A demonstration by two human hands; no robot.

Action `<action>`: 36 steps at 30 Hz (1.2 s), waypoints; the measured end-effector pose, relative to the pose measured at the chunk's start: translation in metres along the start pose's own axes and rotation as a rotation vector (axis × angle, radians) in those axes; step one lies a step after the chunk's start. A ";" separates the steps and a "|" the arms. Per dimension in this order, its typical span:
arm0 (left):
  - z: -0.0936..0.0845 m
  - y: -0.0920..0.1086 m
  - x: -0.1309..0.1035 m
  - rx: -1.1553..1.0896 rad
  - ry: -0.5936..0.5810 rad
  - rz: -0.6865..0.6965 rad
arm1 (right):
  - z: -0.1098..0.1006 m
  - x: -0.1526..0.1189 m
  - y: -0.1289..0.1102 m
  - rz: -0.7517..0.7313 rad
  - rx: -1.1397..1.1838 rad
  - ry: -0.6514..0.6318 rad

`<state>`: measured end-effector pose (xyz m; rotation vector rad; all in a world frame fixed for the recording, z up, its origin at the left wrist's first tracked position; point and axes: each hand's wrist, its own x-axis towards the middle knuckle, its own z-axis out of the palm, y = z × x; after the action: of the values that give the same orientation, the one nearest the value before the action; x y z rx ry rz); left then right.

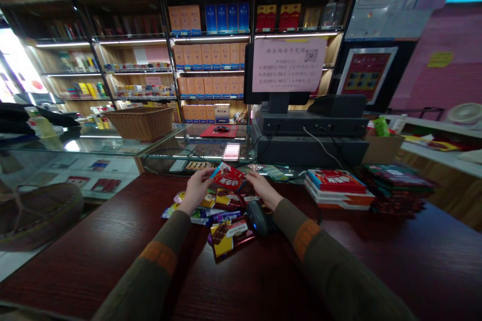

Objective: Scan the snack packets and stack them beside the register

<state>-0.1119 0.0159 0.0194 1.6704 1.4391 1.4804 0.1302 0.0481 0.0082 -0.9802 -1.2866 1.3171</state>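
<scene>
Between my two hands is a red snack packet (228, 176) with white lettering and a blue edge, lifted above the pile. My left hand (196, 189) pinches its left corner, and my right hand (263, 188) has its fingertips at the right end. Below lie several chocolate bars in yellow and brown wrappers, the nearest chocolate bar (229, 234) toward me. Purple and green wrapped snacks (196, 216) spread under my left wrist. A dark barcode scanner (257, 216) with a blue light rests just beneath my right hand.
Right of my hands sits a stack of red and white boxes (337, 188), beside a pile of dark packets (399, 185). A glass display counter (150, 153) and a cash register (312, 135) stand beyond the wooden table (94, 246). A wicker basket (141, 123) is at the back left.
</scene>
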 end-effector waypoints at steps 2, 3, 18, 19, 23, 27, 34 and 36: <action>0.001 0.005 -0.002 0.011 -0.013 0.010 | -0.004 0.000 -0.001 0.054 0.020 0.046; 0.002 0.007 -0.002 0.015 -0.016 0.009 | -0.005 -0.001 -0.002 0.079 0.032 0.057; 0.028 0.054 -0.031 0.529 0.089 0.357 | -0.034 -0.060 -0.048 0.187 0.346 0.232; 0.031 0.058 -0.033 0.559 0.078 0.379 | -0.038 -0.065 -0.050 0.203 0.345 0.251; 0.045 0.067 -0.041 0.567 0.024 0.426 | -0.054 -0.077 -0.049 0.175 0.427 0.269; 0.060 0.067 -0.047 0.456 0.022 0.387 | -0.065 -0.083 -0.038 0.071 0.433 0.280; 0.076 0.062 -0.051 0.324 0.059 0.335 | -0.071 -0.087 -0.015 -0.070 0.339 0.307; 0.078 0.060 -0.051 0.296 0.063 0.321 | -0.069 -0.087 -0.014 -0.099 0.326 0.303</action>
<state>-0.0105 -0.0284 0.0274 2.1346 1.5385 1.5554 0.2133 -0.0267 0.0073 -0.8358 -0.8484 1.2017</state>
